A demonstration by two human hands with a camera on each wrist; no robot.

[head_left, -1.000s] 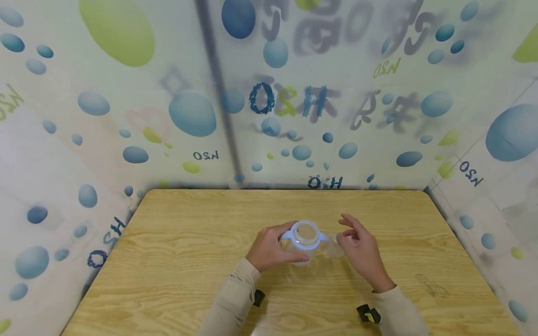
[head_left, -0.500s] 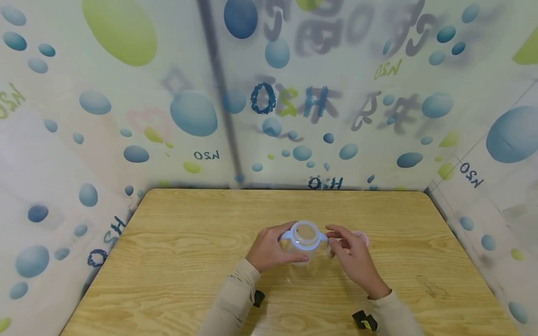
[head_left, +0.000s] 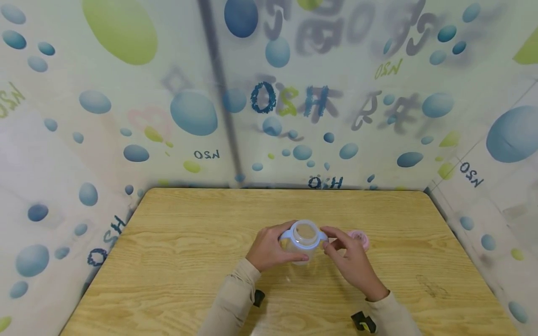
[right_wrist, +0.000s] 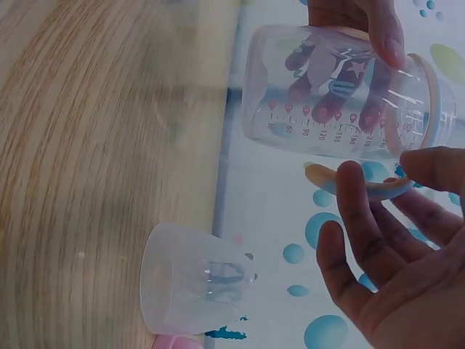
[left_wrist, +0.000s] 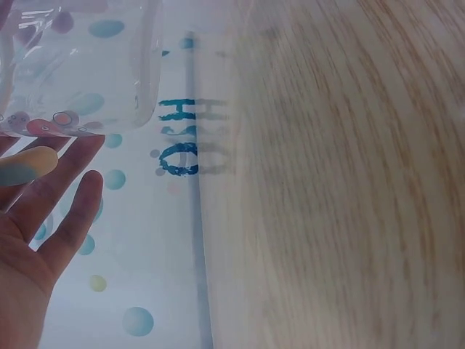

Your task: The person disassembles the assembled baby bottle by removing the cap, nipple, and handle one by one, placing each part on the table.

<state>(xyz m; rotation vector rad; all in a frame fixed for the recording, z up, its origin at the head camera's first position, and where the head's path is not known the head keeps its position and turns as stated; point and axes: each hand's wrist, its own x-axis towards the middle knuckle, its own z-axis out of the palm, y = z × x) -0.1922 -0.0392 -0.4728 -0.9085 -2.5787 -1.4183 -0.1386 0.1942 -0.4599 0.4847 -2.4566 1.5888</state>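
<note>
A clear baby bottle (head_left: 303, 255) with a printed measuring scale is held upright over the table. Around its neck sits a pale blue ring with two side handles, and its top shows a wide round opening. My left hand (head_left: 269, 249) grips the bottle's body from the left, thumb across the front. With thumb and fingers, my right hand (head_left: 349, 256) pinches the right-side handle (right_wrist: 385, 190), whose tip is yellowish in the right wrist view. The left wrist view catches the bottle's base above the left hand's fingers (left_wrist: 76, 211).
A translucent cap (right_wrist: 196, 280) stands on the wooden table (head_left: 189, 261), close to a pink ring-shaped piece (head_left: 358, 239) right of the bottle. Black straps (head_left: 363, 322) hang by the sleeves. Patterned wall sheets (head_left: 269, 154) enclose the table's back and sides.
My right hand has moved left from beside the translucent cap to the bottle's right handle and taken hold of it. The pink piece has come into sight. My left hand stays still.
</note>
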